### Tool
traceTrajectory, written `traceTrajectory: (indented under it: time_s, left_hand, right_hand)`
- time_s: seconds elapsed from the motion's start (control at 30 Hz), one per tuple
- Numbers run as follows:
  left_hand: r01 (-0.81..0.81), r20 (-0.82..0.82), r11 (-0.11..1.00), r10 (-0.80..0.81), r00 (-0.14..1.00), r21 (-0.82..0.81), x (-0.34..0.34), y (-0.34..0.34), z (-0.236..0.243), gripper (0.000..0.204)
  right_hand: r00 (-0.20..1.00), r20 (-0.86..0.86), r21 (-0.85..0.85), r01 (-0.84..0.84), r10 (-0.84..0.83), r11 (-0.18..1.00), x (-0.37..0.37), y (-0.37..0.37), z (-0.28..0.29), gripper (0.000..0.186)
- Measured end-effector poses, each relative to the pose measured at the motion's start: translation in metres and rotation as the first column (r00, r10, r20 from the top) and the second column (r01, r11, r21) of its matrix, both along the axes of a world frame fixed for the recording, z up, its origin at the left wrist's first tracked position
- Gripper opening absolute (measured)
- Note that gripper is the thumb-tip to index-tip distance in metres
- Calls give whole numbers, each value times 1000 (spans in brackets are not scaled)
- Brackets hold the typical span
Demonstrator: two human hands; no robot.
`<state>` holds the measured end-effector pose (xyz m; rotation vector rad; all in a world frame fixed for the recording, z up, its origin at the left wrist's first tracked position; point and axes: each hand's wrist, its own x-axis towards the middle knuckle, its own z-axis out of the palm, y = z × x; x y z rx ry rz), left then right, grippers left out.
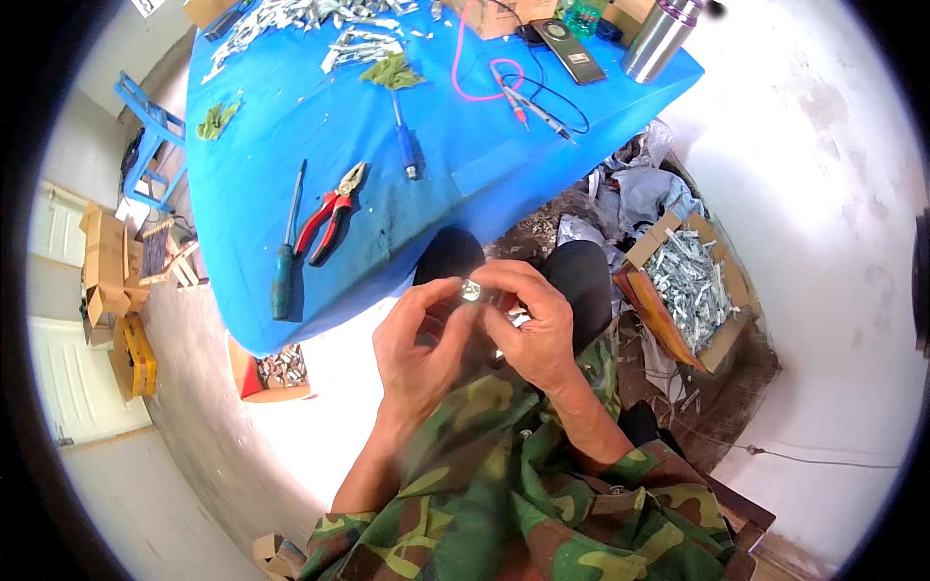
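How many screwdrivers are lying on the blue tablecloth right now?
2: a teal-handled screwdriver left of the red-handled pliers, and a blue-handled screwdriver farther back, its tip hidden by a green scrap. More could be under the silvery strips.

Stained white wall [814,136] right, grey floor [208,373] left. Blue-covered table [262,174] upper middle, blue chair [153,145] beside it. White panels [82,378] far left. Bright glare [334,416] below table.

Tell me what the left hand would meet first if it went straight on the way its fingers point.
The left hand would first press on the small shiny piece at its fingertips, then likely the right hand; exact depth is unclear.
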<state>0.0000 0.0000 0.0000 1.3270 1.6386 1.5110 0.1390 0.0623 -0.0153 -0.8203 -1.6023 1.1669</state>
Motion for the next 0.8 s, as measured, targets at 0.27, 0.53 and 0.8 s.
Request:
traceTrajectory:
  time_s: [0.27, 0.53, 0.8]
  left_hand:
    - [34, 120, 988, -16, 993, -150, -26, -2, -1, 26]
    - [58, 86, 991, -47, 995, -120, -38, 2, -12, 20]
    - [-150, 246, 979, 182, 952, -140, -64, 9, -17, 16]
  right_hand:
    - [996, -10, -97, -86, 85, 992, -25, 1, -4, 33]
    - [986, 42, -177, -153, 162, 972, -29, 6, -5, 34]
    - [958, 126, -250, -220, 257, 943, -51, 17, -7, 31]
